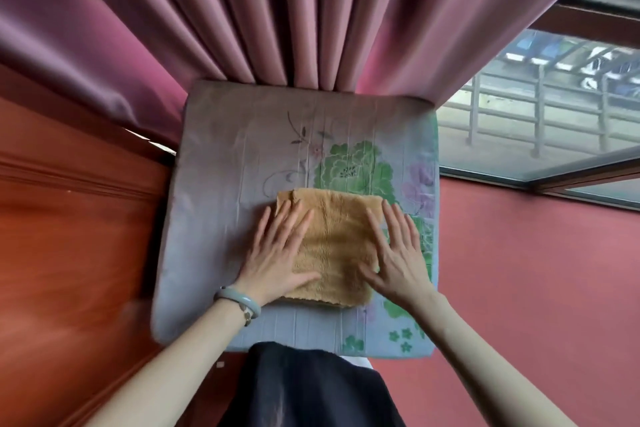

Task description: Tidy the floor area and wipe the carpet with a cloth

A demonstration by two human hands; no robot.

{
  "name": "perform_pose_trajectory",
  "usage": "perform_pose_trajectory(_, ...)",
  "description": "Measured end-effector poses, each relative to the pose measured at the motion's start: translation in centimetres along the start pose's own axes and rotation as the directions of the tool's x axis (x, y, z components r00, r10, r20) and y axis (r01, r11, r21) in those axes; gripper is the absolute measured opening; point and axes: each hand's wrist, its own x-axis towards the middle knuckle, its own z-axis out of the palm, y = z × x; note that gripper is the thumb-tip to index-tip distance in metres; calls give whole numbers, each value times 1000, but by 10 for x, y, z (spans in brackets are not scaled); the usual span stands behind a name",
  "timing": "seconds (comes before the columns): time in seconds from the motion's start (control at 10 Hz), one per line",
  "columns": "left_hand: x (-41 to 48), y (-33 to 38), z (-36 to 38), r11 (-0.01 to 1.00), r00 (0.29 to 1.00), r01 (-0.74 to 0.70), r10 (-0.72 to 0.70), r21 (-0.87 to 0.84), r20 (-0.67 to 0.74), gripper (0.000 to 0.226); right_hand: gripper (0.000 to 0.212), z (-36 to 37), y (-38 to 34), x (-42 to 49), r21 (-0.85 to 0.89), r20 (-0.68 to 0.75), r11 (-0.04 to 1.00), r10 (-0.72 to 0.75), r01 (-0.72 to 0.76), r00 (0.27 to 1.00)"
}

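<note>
A tan fluffy cloth (334, 246) lies flat on a square grey-lilac mat (221, 191) printed with green and purple flowers, which rests on the floor. My left hand (277, 256) presses flat on the cloth's left side, fingers straight and spread; a pale green bangle sits on that wrist. My right hand (398, 253) lies flat along the cloth's right edge, fingers straight, thumb on the cloth. Both hands point toward the curtain.
A pink curtain (277, 10) hangs over the mat's far edge. A brown wooden panel (69, 218) runs along the left. Red carpet (536, 270) spreads to the right, below a glass window (540, 128) with railings outside. Dark clothing (304, 388) fills the bottom centre.
</note>
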Motion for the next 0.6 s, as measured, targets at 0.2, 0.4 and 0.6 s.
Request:
perform_pose_trajectory(0.2, 6, -22, 21, 973, 961, 3, -66, 230, 267, 127, 101, 23, 9, 0, -107, 349, 987, -78, 122, 934)
perform_pose_trajectory(0.4, 8, -5, -5, 964, 920, 102, -185, 246, 346, 126, 121, -3, 3, 16, 36, 528, 999, -18, -1, 849)
perform_pose_trajectory(0.6, -32, 15, -105, 879, 824, 438, -309, -188, 475, 108, 88, -107, 2, 0, 477, 532, 822, 13, -312, 847)
